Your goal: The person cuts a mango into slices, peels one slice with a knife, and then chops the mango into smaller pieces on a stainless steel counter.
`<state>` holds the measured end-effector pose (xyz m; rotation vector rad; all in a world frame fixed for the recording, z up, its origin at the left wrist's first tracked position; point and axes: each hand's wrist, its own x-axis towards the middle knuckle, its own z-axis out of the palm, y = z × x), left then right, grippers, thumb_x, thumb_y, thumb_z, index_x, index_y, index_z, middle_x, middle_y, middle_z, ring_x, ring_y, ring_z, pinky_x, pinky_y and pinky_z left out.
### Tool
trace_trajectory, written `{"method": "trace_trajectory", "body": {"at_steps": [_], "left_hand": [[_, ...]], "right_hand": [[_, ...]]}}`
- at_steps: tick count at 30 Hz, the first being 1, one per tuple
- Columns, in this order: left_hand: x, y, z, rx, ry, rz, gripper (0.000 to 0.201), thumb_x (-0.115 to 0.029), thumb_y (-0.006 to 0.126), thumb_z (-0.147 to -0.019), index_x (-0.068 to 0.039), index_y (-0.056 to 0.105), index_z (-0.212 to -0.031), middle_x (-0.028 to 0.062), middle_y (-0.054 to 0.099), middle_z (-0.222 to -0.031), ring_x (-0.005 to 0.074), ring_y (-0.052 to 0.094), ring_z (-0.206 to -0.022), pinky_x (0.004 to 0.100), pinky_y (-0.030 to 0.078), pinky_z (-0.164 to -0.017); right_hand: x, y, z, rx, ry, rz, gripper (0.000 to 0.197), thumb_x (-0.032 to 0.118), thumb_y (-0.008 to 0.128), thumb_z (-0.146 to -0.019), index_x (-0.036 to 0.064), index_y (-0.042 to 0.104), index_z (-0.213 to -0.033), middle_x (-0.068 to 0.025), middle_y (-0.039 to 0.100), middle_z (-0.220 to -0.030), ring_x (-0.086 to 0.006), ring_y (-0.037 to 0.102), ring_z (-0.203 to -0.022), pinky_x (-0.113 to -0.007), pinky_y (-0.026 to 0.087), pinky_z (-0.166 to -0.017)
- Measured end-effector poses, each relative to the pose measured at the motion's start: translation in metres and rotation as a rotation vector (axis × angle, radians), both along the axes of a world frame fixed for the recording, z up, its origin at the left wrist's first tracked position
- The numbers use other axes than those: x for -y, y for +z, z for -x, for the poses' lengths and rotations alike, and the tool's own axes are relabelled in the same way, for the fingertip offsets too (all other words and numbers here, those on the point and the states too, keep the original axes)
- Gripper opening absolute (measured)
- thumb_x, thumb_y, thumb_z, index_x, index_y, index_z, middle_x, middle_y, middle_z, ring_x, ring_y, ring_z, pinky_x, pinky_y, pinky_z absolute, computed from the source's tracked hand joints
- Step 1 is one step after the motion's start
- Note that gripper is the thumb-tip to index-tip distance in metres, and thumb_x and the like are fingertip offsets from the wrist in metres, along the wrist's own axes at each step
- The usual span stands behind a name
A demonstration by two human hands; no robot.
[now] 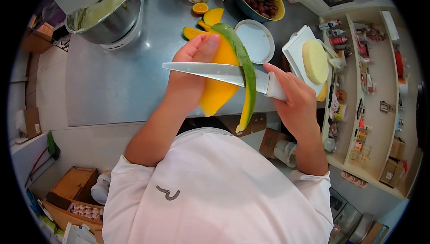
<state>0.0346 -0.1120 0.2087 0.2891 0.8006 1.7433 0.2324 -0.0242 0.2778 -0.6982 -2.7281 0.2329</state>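
Note:
My left hand is closed around a large piece of mango, its orange flesh bare toward me. A long strip of green peel hangs along the mango's right side, curling down past its lower end. In my right hand is a knife, gripped by its white handle. The blade lies across the front of the mango and points left, with part of it behind the peel strip. Beyond my hands, several cut mango pieces rest on the metal table near a small halved orange fruit.
A mixer bowl with pale batter stands at the left of the table. Far right are a bowl of grapes, a white plate and a round pale cake on a white stand. Shelves with small items line the right.

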Motion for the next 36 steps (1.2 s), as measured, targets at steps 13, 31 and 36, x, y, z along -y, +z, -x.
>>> {"method": "trace_trajectory", "body": {"at_steps": [13,31,36], "left_hand": [[0.006,-0.014,0.0,0.056,-0.125,-0.131,0.041,-0.037,0.062,-0.097,-0.003,0.055,-0.119,0.0053,0.065,-0.103,0.0126,0.065,-0.09,0.0271,0.055,-0.081],[0.012,-0.041,0.005,0.081,-0.401,-0.3,0.04,-0.034,0.056,-0.101,-0.002,0.053,-0.125,0.0045,0.063,-0.109,0.0117,0.063,-0.094,0.0267,0.054,-0.082],[0.015,-0.046,0.012,0.029,-0.468,-0.404,0.042,-0.035,0.058,-0.099,-0.002,0.053,-0.126,0.0026,0.062,-0.11,0.008,0.061,-0.095,0.0242,0.052,-0.082]], "right_hand": [[-0.004,-0.012,0.0,-0.049,-0.017,0.076,0.066,-0.009,0.071,-0.064,0.014,0.064,-0.125,-0.0074,0.059,-0.077,-0.0254,0.06,-0.068,-0.033,0.051,-0.061],[-0.01,-0.006,-0.008,-0.029,-0.002,0.198,0.064,-0.016,0.065,-0.068,0.0105,0.064,-0.126,-0.0116,0.066,-0.089,-0.0262,0.065,-0.076,-0.032,0.052,-0.067],[-0.008,0.005,-0.004,0.036,0.028,0.248,0.063,-0.016,0.066,-0.068,0.0108,0.065,-0.125,-0.0116,0.067,-0.089,-0.0262,0.065,-0.077,-0.031,0.051,-0.068]]}}
